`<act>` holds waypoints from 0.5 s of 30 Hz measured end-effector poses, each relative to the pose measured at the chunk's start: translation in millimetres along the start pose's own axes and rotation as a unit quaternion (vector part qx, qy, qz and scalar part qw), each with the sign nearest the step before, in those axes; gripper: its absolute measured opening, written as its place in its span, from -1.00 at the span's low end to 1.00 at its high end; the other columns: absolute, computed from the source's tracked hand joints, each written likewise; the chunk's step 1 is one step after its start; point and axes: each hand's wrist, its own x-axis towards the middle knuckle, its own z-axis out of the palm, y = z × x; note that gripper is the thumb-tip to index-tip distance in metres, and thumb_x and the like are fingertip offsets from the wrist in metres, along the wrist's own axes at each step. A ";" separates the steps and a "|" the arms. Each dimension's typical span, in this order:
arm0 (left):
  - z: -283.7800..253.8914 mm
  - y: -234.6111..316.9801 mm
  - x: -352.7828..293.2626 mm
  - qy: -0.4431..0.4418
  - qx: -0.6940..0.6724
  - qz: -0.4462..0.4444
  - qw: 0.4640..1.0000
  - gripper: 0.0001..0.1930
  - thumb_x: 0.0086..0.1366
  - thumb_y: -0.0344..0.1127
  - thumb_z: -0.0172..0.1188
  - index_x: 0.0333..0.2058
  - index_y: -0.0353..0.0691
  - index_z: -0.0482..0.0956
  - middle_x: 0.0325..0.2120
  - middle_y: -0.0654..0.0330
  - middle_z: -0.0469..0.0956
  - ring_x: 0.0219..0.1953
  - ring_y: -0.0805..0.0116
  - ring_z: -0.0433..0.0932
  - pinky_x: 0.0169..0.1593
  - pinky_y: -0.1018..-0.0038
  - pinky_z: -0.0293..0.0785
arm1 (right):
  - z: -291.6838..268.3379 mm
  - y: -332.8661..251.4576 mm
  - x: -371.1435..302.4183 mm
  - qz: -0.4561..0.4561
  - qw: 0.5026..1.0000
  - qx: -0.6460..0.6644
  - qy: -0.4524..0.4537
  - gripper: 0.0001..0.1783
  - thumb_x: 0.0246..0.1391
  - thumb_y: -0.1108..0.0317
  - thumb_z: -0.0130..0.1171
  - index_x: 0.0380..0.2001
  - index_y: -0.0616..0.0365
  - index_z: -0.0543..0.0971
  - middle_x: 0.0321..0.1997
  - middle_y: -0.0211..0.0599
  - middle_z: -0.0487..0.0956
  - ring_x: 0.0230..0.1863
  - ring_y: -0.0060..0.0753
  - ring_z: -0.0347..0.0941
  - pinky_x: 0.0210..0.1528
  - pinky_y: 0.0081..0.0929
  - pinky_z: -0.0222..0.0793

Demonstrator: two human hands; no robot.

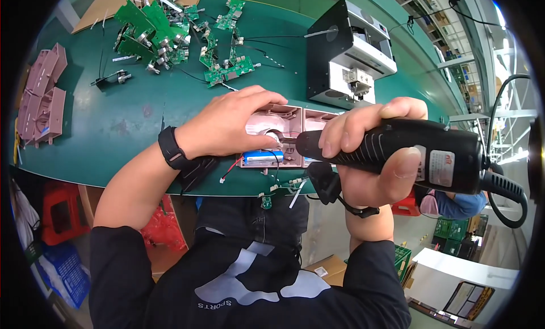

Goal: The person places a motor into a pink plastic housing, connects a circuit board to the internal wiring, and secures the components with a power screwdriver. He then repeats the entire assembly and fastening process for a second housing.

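Note:
An open pink plastic housing (293, 114) lies at the table's near edge, split by an inner wall. My left hand (224, 121) is closed on its left part, the thumb inside beside a small round piece (273, 136). A blue cylindrical battery (263, 158) sits in the housing's near side, with red and black wires running out to a white plug (222, 180). My right hand (355, 130) grips a black corded electric screwdriver (434, 138), held level, its tip pointing left into the housing near my left thumb. The exact contact point is too small to tell.
Green circuit boards (150, 36) are heaped at the back left, with more loose boards (230, 70) beside them. Pink housings (42, 107) stand at the far left. A black-and-white machine (335, 53) stands at the back right. A small wired board (266, 202) hangs at the near edge.

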 end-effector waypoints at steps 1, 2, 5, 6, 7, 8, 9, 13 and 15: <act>0.1 0.0 -0.2 0.001 0.000 0.003 1.000 -0.38 0.07 -0.15 0.51 0.13 -0.11 0.55 -0.05 0.14 0.59 0.00 0.10 0.64 0.07 0.25 0.59 | 0.7 2.7 1.0 0.007 1.000 -0.011 -0.006 -0.32 0.25 -0.32 0.17 0.03 0.03 0.28 -0.48 -0.22 0.47 -0.56 -0.26 0.45 -0.42 -0.23 0.48; 0.1 -0.2 -0.5 0.002 0.001 0.006 1.000 -0.38 0.07 -0.16 0.51 0.13 -0.11 0.55 -0.05 0.14 0.59 0.00 0.10 0.64 0.07 0.25 0.59 | 1.6 4.6 1.3 0.008 1.000 -0.011 -0.009 -0.32 0.25 -0.32 0.17 0.03 0.03 0.28 -0.48 -0.22 0.47 -0.56 -0.26 0.45 -0.42 -0.23 0.48; -1.1 -3.0 -2.1 0.006 0.002 0.009 1.000 -0.37 0.06 -0.16 0.52 0.13 -0.10 0.55 -0.05 0.14 0.59 0.01 0.10 0.64 0.07 0.25 0.59 | 5.0 10.4 1.5 0.014 1.000 -0.009 -0.007 -0.35 0.25 -0.30 0.20 -0.02 0.02 0.27 -0.48 -0.21 0.47 -0.55 -0.26 0.45 -0.41 -0.22 0.49; -1.9 -3.8 -2.5 0.008 0.004 0.013 1.000 -0.37 0.06 -0.16 0.52 0.13 -0.10 0.55 -0.05 0.14 0.59 0.01 0.09 0.64 0.06 0.25 0.59 | 6.2 12.6 2.0 0.015 1.000 -0.009 -0.009 -0.35 0.25 -0.30 0.20 -0.02 0.02 0.27 -0.48 -0.21 0.47 -0.55 -0.26 0.45 -0.41 -0.22 0.49; -3.0 -4.4 -2.9 0.010 0.006 0.017 1.000 -0.36 0.06 -0.16 0.53 0.13 -0.09 0.55 -0.05 0.14 0.59 0.01 0.09 0.64 0.06 0.25 0.59 | 7.5 14.7 2.6 0.016 1.000 -0.012 -0.011 -0.35 0.25 -0.29 0.20 -0.02 0.02 0.27 -0.48 -0.21 0.47 -0.54 -0.26 0.45 -0.41 -0.22 0.49; -2.0 -4.9 -2.9 0.010 0.005 0.015 1.000 -0.36 0.06 -0.16 0.53 0.13 -0.09 0.55 -0.05 0.14 0.59 0.01 0.09 0.64 0.06 0.25 0.59 | 7.2 17.1 2.4 0.019 1.000 -0.017 -0.014 -0.35 0.25 -0.28 0.20 -0.02 0.02 0.27 -0.48 -0.22 0.47 -0.54 -0.26 0.45 -0.41 -0.23 0.49; -1.7 -4.5 -2.9 0.011 0.005 0.016 1.000 -0.36 0.05 -0.16 0.53 0.13 -0.10 0.55 -0.05 0.14 0.59 0.00 0.09 0.64 0.06 0.25 0.59 | 6.9 19.3 2.4 0.020 0.999 -0.021 -0.015 -0.35 0.25 -0.28 0.21 -0.02 0.03 0.26 -0.49 -0.22 0.47 -0.54 -0.26 0.45 -0.41 -0.23 0.49; 0.2 -2.4 2.6 0.006 0.010 0.021 1.000 -0.35 0.05 -0.16 0.54 0.13 -0.11 0.54 -0.05 0.14 0.60 0.00 0.08 0.64 0.06 0.24 0.59 | 2.0 24.3 7.0 0.014 1.000 0.003 -0.027 -0.38 0.27 -0.24 0.20 -0.01 0.03 0.26 -0.48 -0.22 0.47 -0.54 -0.26 0.45 -0.41 -0.24 0.49; -2.4 -1.0 9.0 -0.005 0.024 0.030 0.999 -0.34 0.04 -0.16 0.54 0.14 -0.13 0.54 -0.04 0.14 0.60 0.00 0.08 0.65 0.07 0.23 0.59 | -2.8 21.6 7.7 0.008 1.000 -0.006 -0.013 -0.40 0.28 -0.21 0.20 -0.01 0.04 0.27 -0.49 -0.22 0.47 -0.54 -0.27 0.45 -0.41 -0.24 0.48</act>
